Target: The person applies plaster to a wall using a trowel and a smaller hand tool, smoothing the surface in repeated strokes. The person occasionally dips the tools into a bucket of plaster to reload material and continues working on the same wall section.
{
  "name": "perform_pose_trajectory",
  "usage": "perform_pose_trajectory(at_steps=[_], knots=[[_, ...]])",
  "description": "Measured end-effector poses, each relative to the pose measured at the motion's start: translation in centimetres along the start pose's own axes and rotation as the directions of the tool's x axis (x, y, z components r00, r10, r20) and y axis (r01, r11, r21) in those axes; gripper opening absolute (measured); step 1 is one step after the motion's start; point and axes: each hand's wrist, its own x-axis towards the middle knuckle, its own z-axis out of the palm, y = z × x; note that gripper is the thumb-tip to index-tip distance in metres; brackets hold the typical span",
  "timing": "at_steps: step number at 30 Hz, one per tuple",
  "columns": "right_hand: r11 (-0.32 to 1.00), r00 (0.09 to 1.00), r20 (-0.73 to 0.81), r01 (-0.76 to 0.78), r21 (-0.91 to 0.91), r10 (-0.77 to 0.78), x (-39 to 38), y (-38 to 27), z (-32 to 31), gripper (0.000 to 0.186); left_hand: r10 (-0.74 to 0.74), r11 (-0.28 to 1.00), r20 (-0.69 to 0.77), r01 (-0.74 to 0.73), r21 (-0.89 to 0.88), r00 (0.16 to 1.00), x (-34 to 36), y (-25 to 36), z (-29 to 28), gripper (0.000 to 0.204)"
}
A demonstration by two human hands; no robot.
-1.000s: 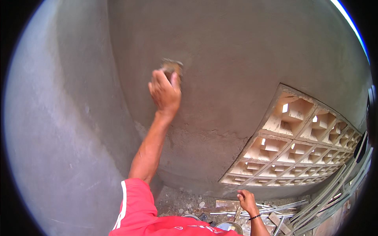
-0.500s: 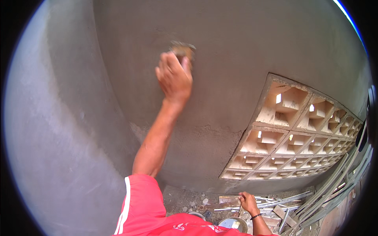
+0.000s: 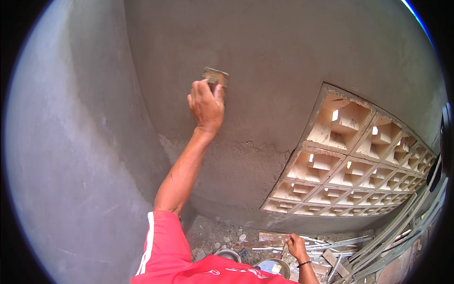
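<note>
My left hand (image 3: 206,106) is raised, its fingers wrapped round a small wooden plastering float (image 3: 216,77) held against the grey wall (image 3: 265,52). The float's worn, cement-stained top edge shows above my knuckles; the grip is partly hidden. Smooth damp-looking plaster surrounds it, with a rougher strip (image 3: 227,158) lower down. Low on the right, my right hand (image 3: 297,246) hangs beside my body over the debris, a dark bracelet on its wrist. Its fingers are bent together, and whatever may be between them is too small to make out.
A panel of pale ventilation blocks (image 3: 345,123) is set into the wall at right. A second wall (image 3: 94,156) rises on the left. Below lie a bucket (image 3: 276,266), another round container (image 3: 228,254), wood scraps (image 3: 331,258) and long thin strips (image 3: 402,232).
My left hand and the float have moved a little down and to the left over the plaster. The right hand has shifted slightly and stays low. The view has tilted a bit.
</note>
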Motion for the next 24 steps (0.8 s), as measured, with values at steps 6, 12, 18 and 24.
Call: perform_pose_trajectory(at_steps=[6,12,18,24], knots=[[0.999,1.000,0.010,-0.026,-0.033,0.026,-1.2,2.8,-0.1,0.022,-0.270,0.962,-0.080,0.265,-0.060,0.960,8.5,-2.4,-1.4,0.030],[0.997,0.997,0.054,-0.046,-0.057,0.049,-2.6,4.5,0.3,0.021,0.121,0.991,0.151,-0.128,0.035,0.981,4.5,4.1,-0.6,0.031],[0.996,0.996,-0.043,-0.082,0.044,0.084,-2.4,5.2,0.0,0.023,-0.390,0.919,-0.179,0.395,-0.007,0.903,16.4,-1.0,-1.9,0.032],[0.994,0.989,0.112,-0.087,-0.073,0.095,-1.9,5.5,2.1,0.023,0.052,0.998,0.045,-0.052,0.017,0.998,7.0,11.7,1.2,0.032]])
